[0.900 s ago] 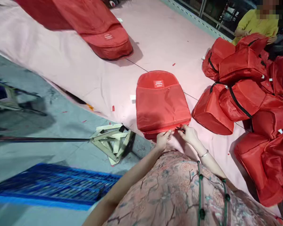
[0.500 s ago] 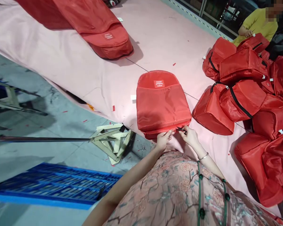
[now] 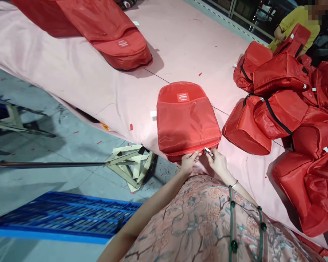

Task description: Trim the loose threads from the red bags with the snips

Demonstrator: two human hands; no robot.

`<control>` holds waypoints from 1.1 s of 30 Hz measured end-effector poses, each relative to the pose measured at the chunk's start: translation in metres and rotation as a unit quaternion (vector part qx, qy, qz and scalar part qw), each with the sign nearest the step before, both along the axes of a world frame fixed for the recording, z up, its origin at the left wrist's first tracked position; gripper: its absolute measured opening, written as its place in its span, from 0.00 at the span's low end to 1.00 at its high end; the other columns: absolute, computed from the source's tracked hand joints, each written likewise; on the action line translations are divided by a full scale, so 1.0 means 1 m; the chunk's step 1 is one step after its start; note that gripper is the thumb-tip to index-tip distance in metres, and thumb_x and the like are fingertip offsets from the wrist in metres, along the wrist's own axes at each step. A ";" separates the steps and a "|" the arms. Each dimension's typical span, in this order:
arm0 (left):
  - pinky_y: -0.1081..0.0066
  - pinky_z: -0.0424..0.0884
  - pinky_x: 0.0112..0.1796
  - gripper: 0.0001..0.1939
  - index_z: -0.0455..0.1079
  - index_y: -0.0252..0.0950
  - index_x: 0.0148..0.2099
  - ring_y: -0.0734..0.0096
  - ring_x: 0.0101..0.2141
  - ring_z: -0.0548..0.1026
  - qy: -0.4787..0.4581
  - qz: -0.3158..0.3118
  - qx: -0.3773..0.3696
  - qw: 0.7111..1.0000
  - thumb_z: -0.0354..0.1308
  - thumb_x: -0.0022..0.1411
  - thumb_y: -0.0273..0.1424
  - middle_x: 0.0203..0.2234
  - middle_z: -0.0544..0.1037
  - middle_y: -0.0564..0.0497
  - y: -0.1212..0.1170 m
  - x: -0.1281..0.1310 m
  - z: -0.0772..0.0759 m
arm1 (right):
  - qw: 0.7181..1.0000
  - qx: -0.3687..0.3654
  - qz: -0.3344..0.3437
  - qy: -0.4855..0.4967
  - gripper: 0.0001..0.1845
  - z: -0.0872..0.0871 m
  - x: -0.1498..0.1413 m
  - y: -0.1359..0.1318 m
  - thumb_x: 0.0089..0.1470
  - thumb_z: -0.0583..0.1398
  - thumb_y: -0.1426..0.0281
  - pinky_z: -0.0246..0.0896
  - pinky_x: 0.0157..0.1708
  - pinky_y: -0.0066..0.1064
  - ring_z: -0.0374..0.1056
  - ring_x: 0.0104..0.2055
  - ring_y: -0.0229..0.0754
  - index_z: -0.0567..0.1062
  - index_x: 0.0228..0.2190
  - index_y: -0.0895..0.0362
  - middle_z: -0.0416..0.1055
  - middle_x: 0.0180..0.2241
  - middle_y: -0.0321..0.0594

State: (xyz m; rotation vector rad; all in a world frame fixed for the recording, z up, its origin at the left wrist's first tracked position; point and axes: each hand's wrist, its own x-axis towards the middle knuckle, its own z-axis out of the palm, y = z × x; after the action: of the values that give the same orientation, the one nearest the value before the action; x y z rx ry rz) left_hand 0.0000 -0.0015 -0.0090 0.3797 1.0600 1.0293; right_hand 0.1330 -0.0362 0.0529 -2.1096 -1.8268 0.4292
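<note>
In front of me a red fabric bag (image 3: pixel 187 122) lies flat on the pink-covered table (image 3: pixel 120 94), its pale label toward the far end. My left hand (image 3: pixel 189 161) is closed, pinching the near edge of that bag. Small scissors (image 3: pixel 208 151) are in my right hand (image 3: pixel 217 162), which is closed around their handles. Their blades point up and left, over the bag's near seam. What exactly lies between the blades is too small to make out.
Red bags (image 3: pixel 281 109) are heaped on the right; more red bags (image 3: pixel 123 47) lie at the far left. A person in a yellow top (image 3: pixel 296 23) handles a bag at the far right. A blue slatted pallet (image 3: pixel 71 214) and a wooden-footed stand (image 3: pixel 128 165) occupy the floor at left.
The scissors have turned slightly in my right hand, and their blades now catch the light. My left hand keeps its place. The far person's bag has tilted upright.
</note>
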 end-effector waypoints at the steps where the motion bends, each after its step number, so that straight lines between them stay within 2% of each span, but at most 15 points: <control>1: 0.76 0.58 0.23 0.22 0.75 0.29 0.30 0.82 0.19 0.64 0.000 0.000 -0.002 1.000 0.69 0.35 0.41 0.23 0.77 0.46 0.000 0.000 0.000 | 1.000 -0.006 0.005 -0.008 0.14 0.003 0.000 0.000 0.56 0.51 0.60 0.54 0.26 0.25 0.69 0.30 0.41 0.69 0.38 0.56 0.74 0.30 0.39; 4: 0.76 0.58 0.23 0.22 0.75 0.28 0.30 0.83 0.19 0.63 0.007 0.003 -0.002 1.000 0.69 0.35 0.41 0.23 0.77 0.45 0.000 0.000 -0.001 | 0.999 -0.031 0.016 -0.005 0.14 0.010 0.001 0.003 0.55 0.53 0.60 0.55 0.27 0.26 0.70 0.30 0.41 0.69 0.39 0.55 0.74 0.30 0.38; 9: 0.76 0.59 0.23 0.23 0.76 0.29 0.32 0.82 0.19 0.64 0.010 -0.001 0.012 1.000 0.69 0.35 0.42 0.24 0.77 0.45 -0.001 0.001 -0.005 | 0.997 -0.056 0.045 -0.021 0.13 0.021 0.007 0.016 0.54 0.55 0.62 0.58 0.31 0.27 0.71 0.35 0.42 0.69 0.40 0.53 0.75 0.36 0.40; 13: 0.76 0.58 0.22 0.23 0.76 0.30 0.32 0.84 0.18 0.61 0.020 -0.012 0.028 0.999 0.67 0.38 0.43 0.25 0.78 0.45 -0.001 0.001 -0.009 | 0.998 -0.046 0.052 -0.007 0.13 0.021 0.013 0.020 0.53 0.56 0.61 0.59 0.31 0.27 0.70 0.36 0.42 0.70 0.39 0.52 0.75 0.35 0.40; 15: 0.76 0.58 0.22 0.22 0.76 0.30 0.32 0.84 0.18 0.60 0.023 -0.016 0.034 0.999 0.67 0.38 0.43 0.24 0.77 0.46 -0.001 0.000 -0.011 | 0.998 -0.026 0.043 0.045 0.11 0.013 0.016 0.019 0.52 0.56 0.61 0.59 0.31 0.27 0.69 0.33 0.40 0.70 0.37 0.52 0.74 0.33 0.38; 18: 0.77 0.57 0.21 0.21 0.76 0.30 0.30 0.83 0.17 0.60 0.030 -0.024 0.038 0.999 0.66 0.39 0.44 0.21 0.76 0.48 0.000 0.000 -0.016 | 0.987 0.008 -0.006 0.162 0.11 -0.008 0.015 0.013 0.51 0.56 0.59 0.58 0.29 0.25 0.66 0.28 0.37 0.70 0.31 0.54 0.71 0.27 0.35; 22: 0.77 0.56 0.20 0.20 0.75 0.28 0.29 0.83 0.17 0.60 0.028 -0.016 0.034 0.999 0.66 0.40 0.42 0.18 0.73 0.50 -0.001 0.001 -0.017 | 0.938 0.046 -0.085 0.333 0.15 -0.035 0.006 0.005 0.47 0.58 0.57 0.58 0.27 0.25 0.62 0.26 0.34 0.67 0.26 0.57 0.67 0.24 0.34; 25: 0.77 0.56 0.20 0.20 0.75 0.28 0.28 0.83 0.17 0.60 0.024 -0.008 0.018 1.000 0.67 0.38 0.42 0.17 0.72 0.50 -0.001 0.001 -0.014 | 0.908 0.051 -0.102 0.403 0.17 -0.041 -0.002 0.002 0.47 0.57 0.55 0.58 0.27 0.25 0.62 0.25 0.34 0.67 0.26 0.58 0.67 0.24 0.34; 27: 0.77 0.55 0.20 0.21 0.75 0.28 0.28 0.82 0.18 0.61 0.022 -0.007 0.017 1.000 0.67 0.38 0.42 0.17 0.73 0.50 -0.001 0.002 -0.014 | 0.912 0.052 -0.099 0.395 0.17 -0.039 -0.003 0.001 0.47 0.56 0.55 0.58 0.27 0.25 0.61 0.25 0.34 0.66 0.27 0.57 0.66 0.24 0.34; 31: 0.78 0.55 0.20 0.21 0.75 0.28 0.28 0.83 0.18 0.61 0.024 -0.004 0.038 0.999 0.67 0.39 0.43 0.18 0.73 0.48 0.000 0.003 -0.016 | 0.952 0.052 -0.046 0.299 0.15 -0.029 0.000 0.000 0.49 0.55 0.56 0.57 0.29 0.25 0.62 0.26 0.34 0.67 0.30 0.57 0.67 0.26 0.33; 33: 0.78 0.55 0.20 0.22 0.75 0.28 0.28 0.83 0.17 0.60 0.030 -0.004 0.042 0.999 0.67 0.39 0.44 0.18 0.73 0.48 -0.001 0.003 -0.015 | 0.956 0.060 -0.047 0.284 0.15 -0.028 -0.001 -0.001 0.50 0.55 0.56 0.57 0.28 0.25 0.61 0.25 0.34 0.68 0.31 0.56 0.68 0.26 0.33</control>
State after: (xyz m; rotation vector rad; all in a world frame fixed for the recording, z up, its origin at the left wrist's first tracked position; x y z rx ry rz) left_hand 0.0033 -0.0021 -0.0243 0.4851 1.0706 1.0636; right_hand 0.1325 -0.0368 0.0251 -1.7398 -1.3766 0.7835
